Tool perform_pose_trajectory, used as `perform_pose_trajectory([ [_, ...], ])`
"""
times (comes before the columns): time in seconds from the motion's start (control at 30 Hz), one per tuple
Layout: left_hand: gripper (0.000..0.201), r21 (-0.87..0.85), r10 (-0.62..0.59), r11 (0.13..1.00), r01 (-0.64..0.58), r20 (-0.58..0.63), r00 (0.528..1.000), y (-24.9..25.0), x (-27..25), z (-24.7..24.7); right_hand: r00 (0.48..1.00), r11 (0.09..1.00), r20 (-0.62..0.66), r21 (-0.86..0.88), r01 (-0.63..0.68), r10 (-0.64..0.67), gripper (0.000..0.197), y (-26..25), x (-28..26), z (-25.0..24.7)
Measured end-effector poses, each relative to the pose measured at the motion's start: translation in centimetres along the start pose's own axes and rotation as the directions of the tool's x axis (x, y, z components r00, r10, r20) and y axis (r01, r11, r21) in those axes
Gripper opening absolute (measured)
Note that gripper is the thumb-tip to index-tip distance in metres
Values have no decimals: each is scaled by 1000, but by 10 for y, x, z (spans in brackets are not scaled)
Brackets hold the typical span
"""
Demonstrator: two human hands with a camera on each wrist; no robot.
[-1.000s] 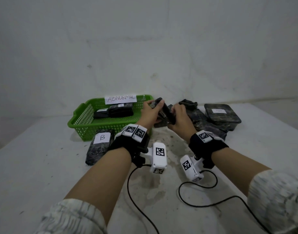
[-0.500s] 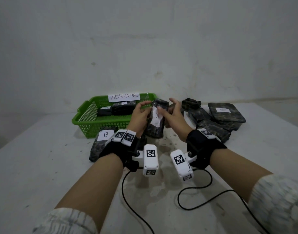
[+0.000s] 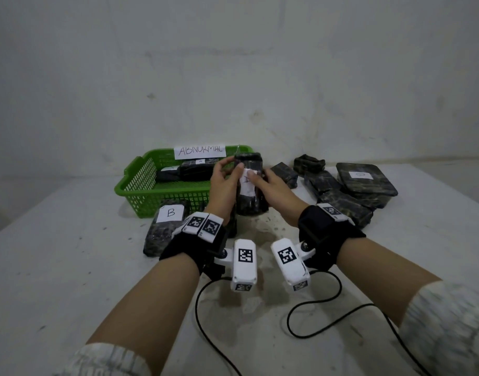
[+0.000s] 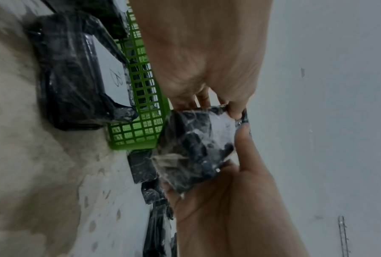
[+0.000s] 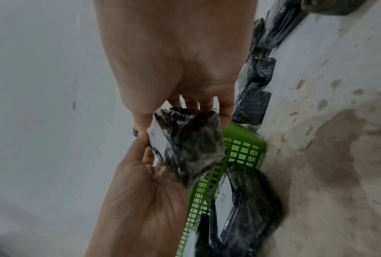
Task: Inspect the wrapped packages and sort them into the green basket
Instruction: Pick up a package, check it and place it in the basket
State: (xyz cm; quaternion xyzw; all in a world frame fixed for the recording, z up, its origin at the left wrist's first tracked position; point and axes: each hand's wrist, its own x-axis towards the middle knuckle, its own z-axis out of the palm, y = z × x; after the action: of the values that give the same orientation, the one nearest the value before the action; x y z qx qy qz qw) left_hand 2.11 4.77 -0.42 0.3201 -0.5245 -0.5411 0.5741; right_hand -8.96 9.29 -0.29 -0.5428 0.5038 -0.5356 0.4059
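Both hands hold a dark plastic-wrapped package [image 3: 250, 195] upright above the table, its white label facing me. My left hand [image 3: 225, 178] grips its left side, thumb on the front. My right hand [image 3: 269, 185] grips its right side, thumb on the label. The wrist views show the same package [image 4: 198, 147] [image 5: 185, 146] pinched between both hands. The green basket [image 3: 140, 185], tagged "ABNORMAL", stands just behind and left and holds two dark packages [image 3: 195, 170].
A wrapped package labelled B [image 3: 165, 229] lies in front of the basket. Several more wrapped packages [image 3: 344, 204] lie at the right, including a flat labelled one [image 3: 365, 183]. Black cables [image 3: 314, 316] trail on the stained table near me. A wall stands behind.
The package was turned from edge-on to upright with its label facing me. Both hands drew it a little nearer and lower.
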Motion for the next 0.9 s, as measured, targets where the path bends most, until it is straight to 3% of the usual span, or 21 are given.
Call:
perform_pose_trajectory([
  [0.07, 29, -3, -18, 1000, 18, 25, 1000, 5, 0, 0, 1000, 1000, -8, 12, 4, -4, 31, 4, 0, 1],
  [0.2, 40, 175, -62, 984, 33, 164, 985, 5, -5, -3, 993, 996, -116, 92, 17, -7, 28, 10, 3, -3],
  [0.27, 41, 238, -71, 971, 27, 177, 982, 2, -8, -6, 990, 993, -139, 115, -6, 22, 31, 9, 5, -6],
  [0.43, 38, 135, -110, 987, 93, 128, 986, -1, -8, -10, 999, 998, -24, 60, -33, 34, 47, 6, 2, -12],
  [0.63, 38, 130, -219, 972, 194, 224, 950, 0, -17, -8, 993, 989, -100, 141, -44, 58, 42, 8, 8, -16],
  [0.8, 42, 109, -209, 976, 187, 246, 946, -2, -17, -11, 998, 991, 45, 129, -46, 40, 56, 7, 3, -16],
  [0.9, 47, 192, -142, 976, 103, 200, 969, -5, -18, -10, 1000, 996, 19, 84, -11, 10, 68, 6, -2, -15],
])
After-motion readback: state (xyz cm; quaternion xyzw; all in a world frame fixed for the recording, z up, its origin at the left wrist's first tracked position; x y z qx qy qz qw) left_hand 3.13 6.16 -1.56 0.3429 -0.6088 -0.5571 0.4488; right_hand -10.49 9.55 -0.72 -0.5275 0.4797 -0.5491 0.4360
